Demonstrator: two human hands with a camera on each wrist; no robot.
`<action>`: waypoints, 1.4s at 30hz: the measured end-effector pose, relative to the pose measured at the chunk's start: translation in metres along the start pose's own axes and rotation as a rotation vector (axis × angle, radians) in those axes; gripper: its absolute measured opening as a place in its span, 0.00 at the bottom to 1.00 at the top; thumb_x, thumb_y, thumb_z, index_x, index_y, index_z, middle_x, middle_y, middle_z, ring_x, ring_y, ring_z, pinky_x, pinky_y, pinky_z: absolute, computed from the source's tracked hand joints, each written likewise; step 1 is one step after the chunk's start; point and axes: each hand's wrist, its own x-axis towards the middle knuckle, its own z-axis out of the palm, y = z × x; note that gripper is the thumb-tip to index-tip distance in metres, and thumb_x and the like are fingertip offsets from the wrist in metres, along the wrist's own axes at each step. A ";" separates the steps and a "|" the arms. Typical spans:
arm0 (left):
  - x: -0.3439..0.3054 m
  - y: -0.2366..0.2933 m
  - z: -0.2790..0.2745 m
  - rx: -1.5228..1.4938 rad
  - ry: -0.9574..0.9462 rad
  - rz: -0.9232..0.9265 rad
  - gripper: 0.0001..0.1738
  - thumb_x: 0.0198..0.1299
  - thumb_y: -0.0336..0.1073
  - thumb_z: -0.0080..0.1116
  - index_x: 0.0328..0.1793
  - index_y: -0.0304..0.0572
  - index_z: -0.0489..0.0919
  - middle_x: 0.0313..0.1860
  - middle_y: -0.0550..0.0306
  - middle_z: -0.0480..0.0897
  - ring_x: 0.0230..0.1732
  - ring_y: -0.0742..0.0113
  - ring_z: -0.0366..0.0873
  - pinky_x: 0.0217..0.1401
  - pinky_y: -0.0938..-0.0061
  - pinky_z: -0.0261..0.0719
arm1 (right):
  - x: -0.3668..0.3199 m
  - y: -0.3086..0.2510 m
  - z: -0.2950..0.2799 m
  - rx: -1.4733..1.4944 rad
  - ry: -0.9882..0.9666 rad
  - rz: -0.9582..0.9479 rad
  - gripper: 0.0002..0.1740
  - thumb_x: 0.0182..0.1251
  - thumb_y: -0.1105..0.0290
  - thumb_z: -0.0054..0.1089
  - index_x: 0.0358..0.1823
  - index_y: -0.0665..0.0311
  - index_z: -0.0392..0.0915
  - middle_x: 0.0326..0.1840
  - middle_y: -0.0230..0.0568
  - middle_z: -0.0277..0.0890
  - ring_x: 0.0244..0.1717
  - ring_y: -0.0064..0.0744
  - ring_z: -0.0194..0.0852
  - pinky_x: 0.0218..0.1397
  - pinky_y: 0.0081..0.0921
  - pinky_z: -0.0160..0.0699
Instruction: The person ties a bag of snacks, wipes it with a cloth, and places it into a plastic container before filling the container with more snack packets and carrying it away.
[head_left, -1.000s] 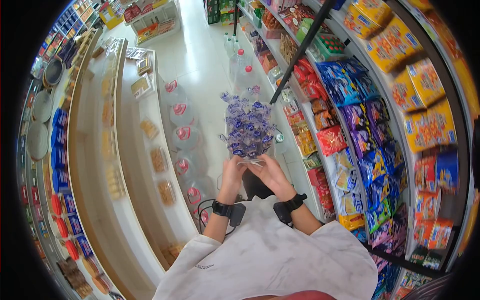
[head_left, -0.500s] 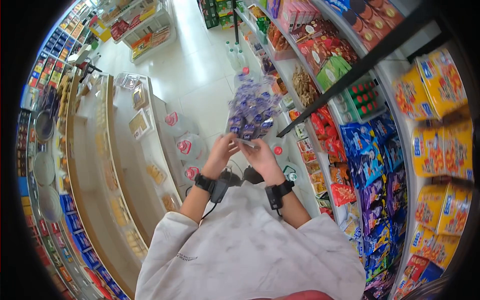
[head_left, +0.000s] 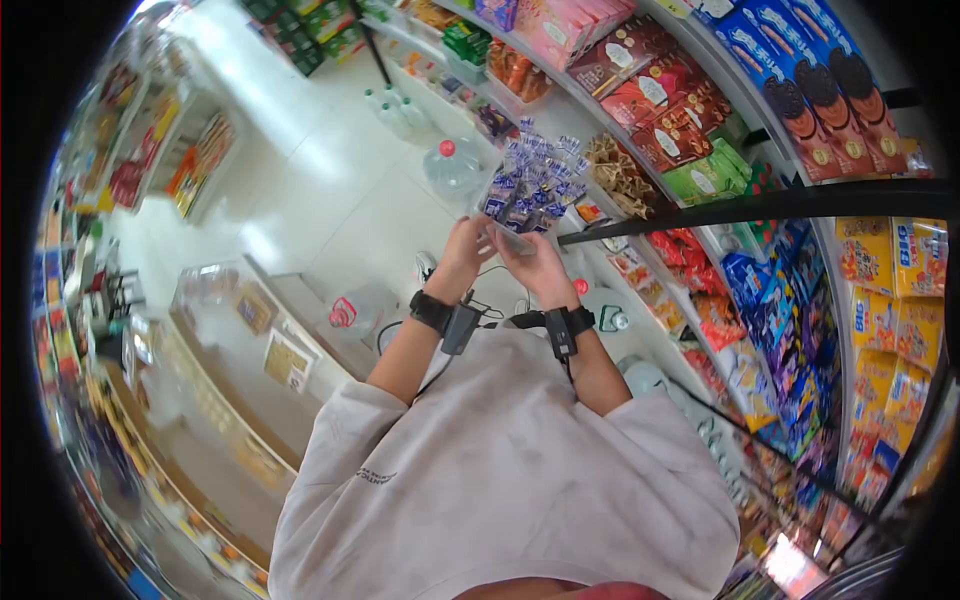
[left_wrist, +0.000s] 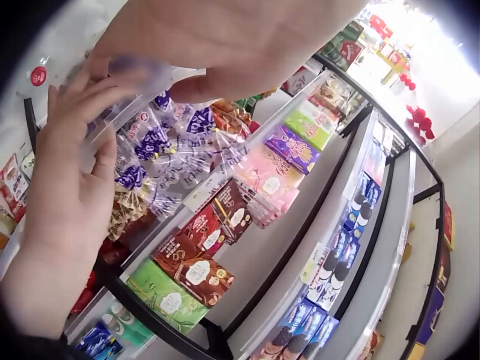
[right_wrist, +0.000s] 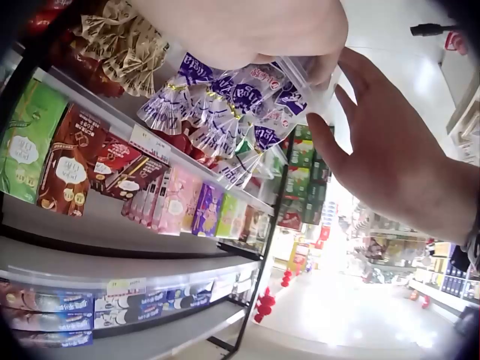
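While the left hand (head_left: pixel 462 252) and right hand (head_left: pixel 535 268) pinch its lower edge, the candy bag (head_left: pixel 535 185) stands just above them

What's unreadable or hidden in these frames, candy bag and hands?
- Wrapper print on the candy bag: too small in the head view, blurred in the wrist views.
- Bag's bottom edge: covered by the left hand and right hand, head view.
- Shelf price tags: too small, all views.
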 end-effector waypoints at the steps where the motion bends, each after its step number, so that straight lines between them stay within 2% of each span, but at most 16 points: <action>1: 0.003 0.025 0.005 0.029 0.056 -0.012 0.24 0.68 0.41 0.60 0.66 0.42 0.70 0.60 0.53 0.74 0.62 0.57 0.74 0.66 0.59 0.77 | 0.013 0.007 0.005 0.047 -0.008 -0.045 0.30 0.68 0.81 0.45 0.70 0.90 0.56 0.69 0.70 0.67 0.70 0.63 0.72 0.71 0.45 0.86; 3: 0.001 0.071 0.012 0.071 0.186 -0.022 0.19 0.71 0.41 0.57 0.63 0.41 0.74 0.58 0.50 0.75 0.60 0.57 0.75 0.64 0.61 0.78 | 0.035 0.021 0.013 0.130 0.015 -0.108 0.31 0.67 0.82 0.45 0.71 0.89 0.55 0.70 0.70 0.66 0.71 0.64 0.72 0.70 0.44 0.87; 4: 0.002 0.089 0.008 0.071 0.210 -0.038 0.20 0.71 0.41 0.56 0.62 0.38 0.73 0.60 0.48 0.73 0.62 0.57 0.73 0.66 0.60 0.79 | 0.045 0.026 0.018 0.173 0.041 -0.133 0.32 0.67 0.82 0.46 0.72 0.88 0.55 0.72 0.69 0.65 0.71 0.64 0.72 0.70 0.44 0.88; 7: 0.014 0.133 -0.012 0.017 0.088 -0.053 0.19 0.72 0.40 0.56 0.60 0.35 0.73 0.60 0.47 0.73 0.63 0.56 0.72 0.70 0.57 0.79 | 0.070 0.032 0.034 0.292 0.067 -0.194 0.34 0.67 0.81 0.47 0.74 0.87 0.53 0.73 0.68 0.64 0.72 0.62 0.72 0.70 0.44 0.87; 10: 0.028 0.160 -0.031 -0.022 0.006 -0.073 0.24 0.72 0.39 0.55 0.68 0.30 0.70 0.62 0.45 0.74 0.64 0.54 0.73 0.73 0.54 0.78 | 0.088 0.034 0.046 0.407 0.048 -0.219 0.35 0.67 0.80 0.48 0.75 0.86 0.53 0.74 0.66 0.64 0.72 0.60 0.72 0.70 0.43 0.87; 13: 0.019 0.193 -0.029 0.032 -0.029 -0.013 0.32 0.73 0.40 0.53 0.77 0.30 0.64 0.64 0.42 0.75 0.68 0.52 0.74 0.74 0.54 0.78 | 0.106 0.029 0.059 0.403 0.004 -0.259 0.36 0.66 0.80 0.48 0.75 0.86 0.55 0.73 0.65 0.65 0.72 0.57 0.72 0.70 0.41 0.87; 16: 0.023 0.220 -0.032 0.081 -0.026 -0.020 0.36 0.75 0.41 0.51 0.83 0.30 0.58 0.66 0.42 0.76 0.71 0.51 0.74 0.75 0.53 0.76 | 0.121 0.009 0.061 0.462 -0.003 -0.270 0.38 0.66 0.82 0.47 0.78 0.83 0.52 0.73 0.64 0.67 0.74 0.56 0.70 0.71 0.43 0.84; 22: 0.045 0.251 -0.054 0.117 -0.155 0.008 0.32 0.76 0.42 0.49 0.81 0.31 0.62 0.67 0.40 0.79 0.71 0.51 0.76 0.75 0.53 0.76 | 0.159 -0.013 0.055 0.297 -0.059 -0.480 0.32 0.65 0.82 0.48 0.72 0.86 0.59 0.70 0.66 0.68 0.71 0.60 0.72 0.69 0.44 0.87; 25: 0.044 0.267 -0.054 0.110 -0.163 0.025 0.31 0.77 0.42 0.49 0.79 0.31 0.64 0.68 0.39 0.80 0.71 0.50 0.77 0.76 0.53 0.75 | 0.169 -0.024 0.062 0.239 -0.071 -0.451 0.30 0.66 0.81 0.46 0.71 0.84 0.61 0.70 0.67 0.67 0.71 0.62 0.72 0.68 0.44 0.87; 28: 0.043 0.282 -0.050 0.166 -0.179 0.086 0.30 0.75 0.40 0.49 0.77 0.29 0.67 0.67 0.40 0.80 0.69 0.51 0.79 0.72 0.55 0.78 | 0.178 -0.038 0.070 0.376 -0.058 -0.413 0.30 0.66 0.79 0.46 0.70 0.83 0.62 0.69 0.66 0.69 0.69 0.62 0.74 0.64 0.44 0.90; 32: 0.048 0.301 -0.041 0.239 -0.156 0.105 0.31 0.76 0.43 0.50 0.78 0.31 0.67 0.71 0.38 0.78 0.73 0.48 0.76 0.76 0.56 0.74 | 0.200 -0.071 0.064 0.303 0.118 -0.478 0.30 0.65 0.72 0.48 0.66 0.84 0.65 0.65 0.66 0.72 0.65 0.64 0.77 0.58 0.45 0.94; 35: 0.056 0.304 -0.038 0.257 -0.127 0.073 0.31 0.76 0.42 0.50 0.79 0.31 0.67 0.71 0.38 0.78 0.73 0.48 0.77 0.76 0.57 0.75 | 0.191 -0.062 0.059 0.259 0.138 -0.546 0.28 0.66 0.71 0.49 0.65 0.84 0.66 0.66 0.67 0.72 0.66 0.65 0.76 0.58 0.45 0.94; 39: 0.075 0.307 -0.032 0.264 -0.128 0.010 0.29 0.76 0.41 0.49 0.78 0.32 0.69 0.72 0.38 0.78 0.72 0.48 0.77 0.75 0.59 0.75 | 0.176 -0.058 0.055 0.092 0.136 -0.735 0.26 0.67 0.72 0.51 0.61 0.86 0.66 0.67 0.70 0.71 0.66 0.65 0.76 0.59 0.42 0.94; 40: 0.079 0.305 -0.033 0.259 -0.129 -0.006 0.29 0.76 0.41 0.49 0.78 0.32 0.69 0.72 0.38 0.78 0.72 0.48 0.77 0.75 0.60 0.75 | 0.181 -0.075 0.040 0.109 0.037 -0.677 0.26 0.66 0.73 0.53 0.61 0.87 0.65 0.66 0.70 0.71 0.67 0.64 0.76 0.60 0.40 0.93; 42: 0.089 0.302 -0.032 0.251 -0.140 -0.065 0.28 0.76 0.41 0.49 0.77 0.32 0.70 0.72 0.38 0.78 0.72 0.49 0.78 0.75 0.60 0.75 | 0.195 -0.102 0.030 0.145 0.069 -0.680 0.27 0.65 0.74 0.55 0.61 0.88 0.65 0.65 0.69 0.71 0.66 0.63 0.77 0.61 0.39 0.93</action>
